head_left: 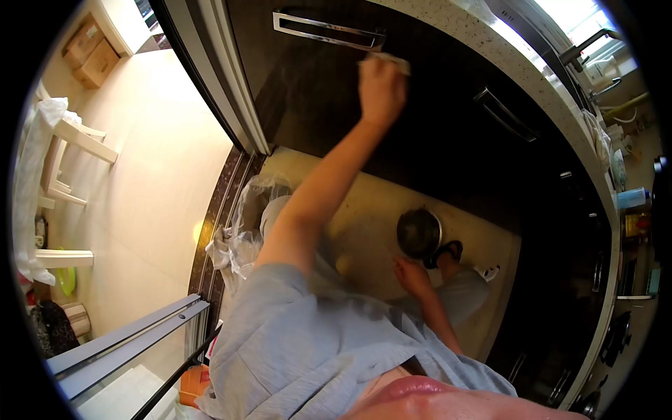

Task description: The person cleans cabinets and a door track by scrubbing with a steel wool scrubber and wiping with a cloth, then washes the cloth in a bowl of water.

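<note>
My left hand (383, 94) is raised against the dark cabinet front (434, 91), just below a long chrome handle (329, 31). Its fingers are closed on a small pale cloth (397, 64), which shows only at the edge of the hand. Lower down, my right hand (413, 275) hangs in front of my knee, fingers loosely apart and seemingly holding nothing. Close beyond its fingertips, a round metal basin (439, 227) with dark contents stands on the floor. My foot in a dark sandal (448, 253) is beside the basin.
A crumpled clear plastic bag (245, 238) lies by the sliding-door track (224, 182) at my left. Further left are pale wooden chairs (84, 143) and cardboard boxes (91, 56). Above the cabinets runs a speckled countertop (490, 52) with a tap (588, 45).
</note>
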`<act>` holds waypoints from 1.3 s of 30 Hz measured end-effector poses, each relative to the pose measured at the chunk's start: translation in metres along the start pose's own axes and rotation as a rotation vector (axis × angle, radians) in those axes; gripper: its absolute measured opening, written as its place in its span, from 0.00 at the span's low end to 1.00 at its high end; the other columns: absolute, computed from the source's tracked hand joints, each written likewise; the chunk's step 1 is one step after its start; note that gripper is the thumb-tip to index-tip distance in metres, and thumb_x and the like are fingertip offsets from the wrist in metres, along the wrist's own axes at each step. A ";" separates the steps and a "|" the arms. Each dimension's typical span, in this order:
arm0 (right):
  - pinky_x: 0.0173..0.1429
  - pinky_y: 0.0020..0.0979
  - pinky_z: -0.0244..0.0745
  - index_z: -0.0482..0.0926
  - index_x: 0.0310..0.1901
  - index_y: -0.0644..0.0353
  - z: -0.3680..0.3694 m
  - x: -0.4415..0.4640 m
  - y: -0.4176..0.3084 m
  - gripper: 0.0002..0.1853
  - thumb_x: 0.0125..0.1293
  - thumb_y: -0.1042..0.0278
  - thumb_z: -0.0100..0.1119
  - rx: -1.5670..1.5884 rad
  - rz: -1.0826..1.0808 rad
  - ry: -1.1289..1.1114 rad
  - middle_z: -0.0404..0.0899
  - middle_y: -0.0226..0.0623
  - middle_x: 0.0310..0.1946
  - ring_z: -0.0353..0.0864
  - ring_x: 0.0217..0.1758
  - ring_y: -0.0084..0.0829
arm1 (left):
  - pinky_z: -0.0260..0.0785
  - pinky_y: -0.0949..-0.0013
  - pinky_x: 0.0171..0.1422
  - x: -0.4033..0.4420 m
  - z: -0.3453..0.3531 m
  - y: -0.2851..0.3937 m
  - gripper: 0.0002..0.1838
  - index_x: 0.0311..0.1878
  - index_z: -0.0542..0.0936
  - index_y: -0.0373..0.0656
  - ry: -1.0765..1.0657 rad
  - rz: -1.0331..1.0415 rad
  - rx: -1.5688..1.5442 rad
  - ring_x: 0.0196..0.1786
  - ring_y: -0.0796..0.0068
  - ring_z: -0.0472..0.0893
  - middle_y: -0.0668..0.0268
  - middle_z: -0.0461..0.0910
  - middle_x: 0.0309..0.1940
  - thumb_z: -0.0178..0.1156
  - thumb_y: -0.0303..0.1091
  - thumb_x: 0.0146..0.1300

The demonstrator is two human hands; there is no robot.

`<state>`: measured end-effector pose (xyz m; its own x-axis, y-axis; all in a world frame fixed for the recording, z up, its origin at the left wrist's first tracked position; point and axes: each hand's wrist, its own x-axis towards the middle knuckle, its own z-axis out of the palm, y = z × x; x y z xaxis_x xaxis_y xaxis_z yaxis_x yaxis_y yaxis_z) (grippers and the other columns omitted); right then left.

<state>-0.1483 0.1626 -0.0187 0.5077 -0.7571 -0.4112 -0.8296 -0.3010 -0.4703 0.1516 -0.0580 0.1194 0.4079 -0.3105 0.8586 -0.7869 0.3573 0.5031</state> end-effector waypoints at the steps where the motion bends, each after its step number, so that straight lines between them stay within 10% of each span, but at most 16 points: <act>1: 0.48 0.39 0.69 0.72 0.47 0.57 0.001 0.001 -0.001 0.14 0.60 0.64 0.50 0.001 -0.012 0.002 0.75 0.45 0.42 0.74 0.45 0.46 | 0.64 0.57 0.46 -0.002 0.005 0.014 0.08 0.34 0.72 0.39 -0.072 0.083 -0.042 0.41 0.50 0.69 0.53 0.69 0.36 0.55 0.25 0.49; 5: 0.47 0.39 0.70 0.73 0.47 0.57 -0.012 -0.010 0.001 0.14 0.60 0.65 0.51 0.044 0.015 0.037 0.75 0.44 0.41 0.74 0.45 0.45 | 0.67 0.59 0.43 0.000 -0.012 -0.020 0.08 0.35 0.72 0.41 -0.034 0.080 0.094 0.40 0.54 0.70 0.55 0.69 0.37 0.55 0.25 0.49; 8: 0.47 0.38 0.70 0.73 0.46 0.58 -0.012 -0.008 0.020 0.13 0.59 0.66 0.51 0.043 0.021 0.113 0.75 0.44 0.41 0.74 0.45 0.45 | 0.63 0.55 0.42 0.005 -0.017 -0.035 0.05 0.35 0.70 0.36 0.222 -0.362 0.084 0.38 0.52 0.69 0.53 0.67 0.35 0.51 0.25 0.55; 12: 0.46 0.37 0.70 0.73 0.46 0.58 -0.005 -0.012 0.033 0.14 0.59 0.66 0.51 0.045 -0.021 0.027 0.75 0.44 0.41 0.74 0.45 0.44 | 0.65 0.58 0.43 -0.008 0.034 0.035 0.07 0.32 0.70 0.38 0.057 0.048 0.103 0.39 0.52 0.69 0.54 0.68 0.33 0.57 0.23 0.49; 20: 0.48 0.38 0.70 0.72 0.49 0.58 -0.012 -0.006 0.038 0.15 0.62 0.63 0.50 0.125 0.102 0.035 0.74 0.46 0.43 0.74 0.45 0.45 | 0.66 0.60 0.39 0.019 0.042 0.040 0.09 0.35 0.70 0.38 0.166 0.151 0.014 0.39 0.52 0.71 0.53 0.68 0.35 0.56 0.25 0.50; 29: 0.51 0.38 0.69 0.72 0.51 0.58 0.002 0.005 0.066 0.16 0.64 0.62 0.48 0.064 0.095 -0.046 0.73 0.45 0.46 0.74 0.48 0.43 | 0.66 0.58 0.42 -0.124 0.041 -0.014 0.08 0.37 0.68 0.38 -0.145 -0.240 0.025 0.39 0.49 0.70 0.49 0.66 0.39 0.53 0.24 0.53; 39: 0.45 0.36 0.71 0.74 0.47 0.59 0.000 0.037 0.050 0.15 0.60 0.64 0.53 0.047 -0.010 -0.009 0.75 0.45 0.43 0.77 0.43 0.41 | 0.60 0.60 0.45 0.037 -0.059 -0.140 0.08 0.38 0.67 0.35 0.535 -0.220 0.227 0.39 0.56 0.67 0.53 0.64 0.36 0.52 0.29 0.59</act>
<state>-0.1707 0.1195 -0.0579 0.5179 -0.7489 -0.4135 -0.8130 -0.2805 -0.5103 0.3048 -0.0673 0.0869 0.7010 0.1495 0.6973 -0.7129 0.1205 0.6908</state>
